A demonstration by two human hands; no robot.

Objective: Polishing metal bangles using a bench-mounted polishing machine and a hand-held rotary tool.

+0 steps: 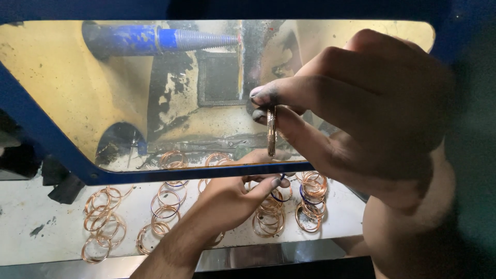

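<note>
- Up close, the right hand (pixel 361 113) is filling the three o'clock side of the view, raised in front of a blue-framed window (pixel 57 150) with a yellowish pane.
- Its thumb and forefinger are pinching narrow on a single copper-coloured bangle (pixel 271 132), which is hanging edge-on and upright just right of centre; the fingertips (pixel 263 95) are looking dark and smudged.
- Lower down, toward six o'clock, the left hand (pixel 232 199) is reaching in from the bottom edge, partly under the window's lower bar; its fingers are curling loosely over bangles on the bench, but I cannot tell whether they are actually gripping one.
- Just beside that hand, at about five o'clock, stacked bangles (pixel 268 219) are lying in small piles, with another pile (pixel 312 199) a little further right; a couple of rings there are showing dark blue.
- Over at eight o'clock, loose bangles (pixel 103 222) are lying scattered flat and overlapping on the pale, stained bench top (pixel 31 206).
- Behind the pane, at eleven o'clock, a blue cylinder with a threaded metal tip (pixel 155 40) is pointing toward the right, above a dark square plate (pixel 219 80) and grimy black patches.
</note>
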